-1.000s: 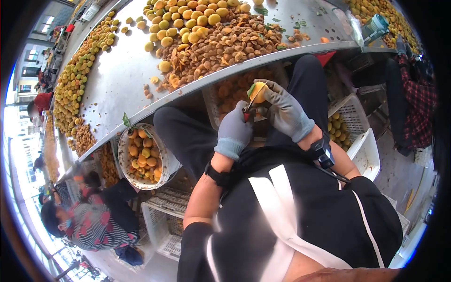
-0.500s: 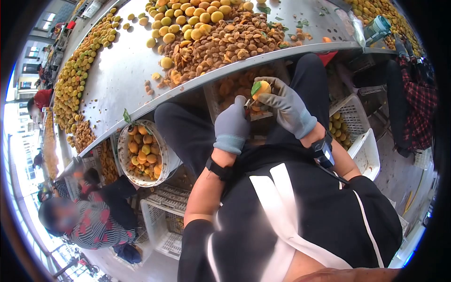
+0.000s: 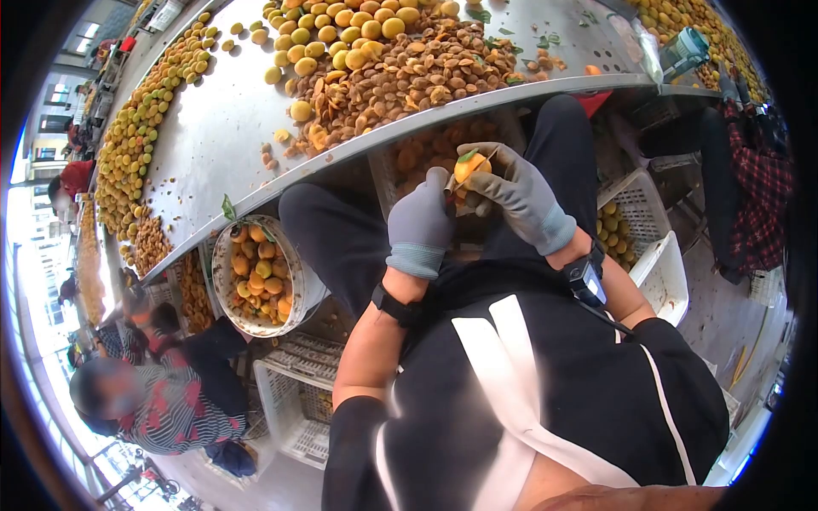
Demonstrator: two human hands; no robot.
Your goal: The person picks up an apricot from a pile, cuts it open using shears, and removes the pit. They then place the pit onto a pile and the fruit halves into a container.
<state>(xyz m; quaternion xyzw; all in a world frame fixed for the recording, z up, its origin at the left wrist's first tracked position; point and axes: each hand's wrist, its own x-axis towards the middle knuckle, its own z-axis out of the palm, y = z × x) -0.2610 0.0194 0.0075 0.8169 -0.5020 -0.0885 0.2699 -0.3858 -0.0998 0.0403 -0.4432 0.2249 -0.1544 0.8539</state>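
An orange-yellow fruit [image 3: 470,167] with a green leaf sits in the fingers of my right hand [image 3: 520,192], which wears a grey glove. My left hand [image 3: 421,217], also gloved, is closed around a small tool [image 3: 450,186]; most of the tool is hidden by the fingers, and its end meets the left side of the fruit. Both hands are above my lap, just in front of the metal table's edge. Below them, partly covered, a crate [image 3: 383,183] holds orange fruit pieces.
The metal table [image 3: 223,102] bears whole yellow fruits [image 3: 341,34] and a heap of brown pits [image 3: 409,81]. A white bucket of fruit [image 3: 304,285] stands left of my knees. White crates [image 3: 663,277] flank me. Co-workers sit at left [image 3: 183,400] and right [image 3: 761,183].
The fruit has turned in my right hand, its leaf now lying on top. My right fingers have shifted around it, while my left hand has barely moved.
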